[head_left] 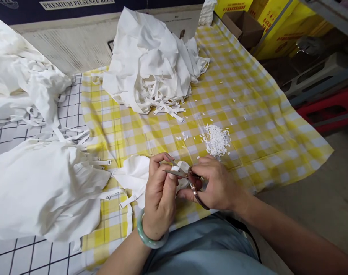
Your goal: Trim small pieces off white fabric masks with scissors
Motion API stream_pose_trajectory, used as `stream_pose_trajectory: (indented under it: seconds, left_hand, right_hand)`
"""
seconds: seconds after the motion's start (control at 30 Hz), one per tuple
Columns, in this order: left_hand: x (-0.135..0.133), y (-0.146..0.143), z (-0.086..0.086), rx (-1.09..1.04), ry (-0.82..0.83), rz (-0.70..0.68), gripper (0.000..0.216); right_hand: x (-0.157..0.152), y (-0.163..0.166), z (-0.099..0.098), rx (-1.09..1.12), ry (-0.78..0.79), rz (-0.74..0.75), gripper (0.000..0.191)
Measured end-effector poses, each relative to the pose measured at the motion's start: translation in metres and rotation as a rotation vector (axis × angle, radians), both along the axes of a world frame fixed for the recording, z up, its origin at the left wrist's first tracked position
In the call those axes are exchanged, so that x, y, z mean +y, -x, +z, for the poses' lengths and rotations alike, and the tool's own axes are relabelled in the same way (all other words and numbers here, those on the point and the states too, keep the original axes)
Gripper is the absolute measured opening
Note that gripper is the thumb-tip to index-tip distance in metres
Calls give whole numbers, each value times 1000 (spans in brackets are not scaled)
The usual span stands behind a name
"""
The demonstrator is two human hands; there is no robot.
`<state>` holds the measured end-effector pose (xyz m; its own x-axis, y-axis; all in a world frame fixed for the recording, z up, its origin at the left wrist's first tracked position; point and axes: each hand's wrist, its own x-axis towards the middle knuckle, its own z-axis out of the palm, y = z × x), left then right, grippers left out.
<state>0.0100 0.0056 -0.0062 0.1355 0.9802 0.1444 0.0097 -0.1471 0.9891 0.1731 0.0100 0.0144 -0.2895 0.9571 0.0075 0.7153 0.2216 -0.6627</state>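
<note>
My right hand (221,185) is closed around the handles of a pair of scissors (187,175), whose blades point left and stand apart. Between the blades lies a bit of a white strap, part of the white cloth garment (135,173) that my left hand (161,191) pinches. The garment spreads left from under my left hand, and its exact kind cannot be made out. Straps with small sliders (128,201) trail from it. Just beyond my hands sits a small heap of white clippings (217,140).
A large pile of white strapped garments (153,61) stands behind, with another pile (42,187) at left and more white cloth (21,72) farther back. A beer carton (70,46) borders the back. The yellow checked tablecloth (265,141) ends at right, near a red stool (334,105).
</note>
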Motion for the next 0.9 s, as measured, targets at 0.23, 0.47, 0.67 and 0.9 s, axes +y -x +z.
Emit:
stream_pose_trajectory:
  seconds: [0.23, 0.47, 0.67, 0.9]
  left_hand:
    - [1, -2, 1, 83, -20, -17, 24]
    - [10, -13, 8, 161, -96, -100, 25]
    - [19, -37, 8, 197, -68, -228, 29]
    - [20, 40, 29, 490, -90, -268, 29]
  right_hand:
    - [-2, -1, -1, 2, -58, -22, 48]
    - [-7, -18, -9, -39, -162, -113, 51]
    - [-19, -42, -22, -3, 51, -308, 56]
    - [-15, -64, -12, 278, 179, -373, 50]
